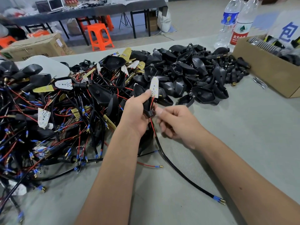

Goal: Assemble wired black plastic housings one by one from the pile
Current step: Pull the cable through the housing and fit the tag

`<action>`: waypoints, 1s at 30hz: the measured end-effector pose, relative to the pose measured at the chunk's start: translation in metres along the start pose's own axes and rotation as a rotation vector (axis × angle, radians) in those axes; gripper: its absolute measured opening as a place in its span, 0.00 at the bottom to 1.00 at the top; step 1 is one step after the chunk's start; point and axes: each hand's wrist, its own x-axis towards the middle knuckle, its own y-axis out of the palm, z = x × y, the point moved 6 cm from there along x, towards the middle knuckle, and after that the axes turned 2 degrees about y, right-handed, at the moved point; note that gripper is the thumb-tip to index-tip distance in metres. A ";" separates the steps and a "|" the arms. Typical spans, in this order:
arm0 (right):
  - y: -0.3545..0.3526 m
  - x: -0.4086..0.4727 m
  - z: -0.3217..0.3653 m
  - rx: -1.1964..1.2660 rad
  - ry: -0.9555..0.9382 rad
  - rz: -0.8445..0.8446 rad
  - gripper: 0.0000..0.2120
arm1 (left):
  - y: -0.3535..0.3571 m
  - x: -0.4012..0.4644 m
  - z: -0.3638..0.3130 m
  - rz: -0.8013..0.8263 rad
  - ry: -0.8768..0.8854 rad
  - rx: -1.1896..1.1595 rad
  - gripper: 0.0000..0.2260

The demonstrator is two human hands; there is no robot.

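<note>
My left hand grips a black plastic housing upright above the table, thumb pressed near its top. A white LED board sticks out above the housing on red and black wires. My right hand is just right of the housing, blurred, with fingers curled near the red wire at the housing's stem; whether it pinches the wire is unclear. A black sheathed cable trails from the housing down across the table to blue-tipped terminals.
A tangled pile of wired boards and housings covers the left of the grey table. Empty black housings are heaped at the back. A cardboard box and two water bottles stand at the far right.
</note>
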 end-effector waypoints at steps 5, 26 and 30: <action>-0.024 0.005 0.003 0.095 -0.164 -0.332 0.13 | 0.009 -0.005 0.007 0.089 0.090 0.338 0.04; -0.042 0.003 0.008 0.100 -0.294 -0.438 0.03 | 0.000 -0.003 -0.004 0.083 0.430 0.652 0.14; -0.038 0.004 0.010 0.035 -0.315 -0.407 0.07 | 0.005 -0.003 -0.005 0.095 0.513 0.812 0.04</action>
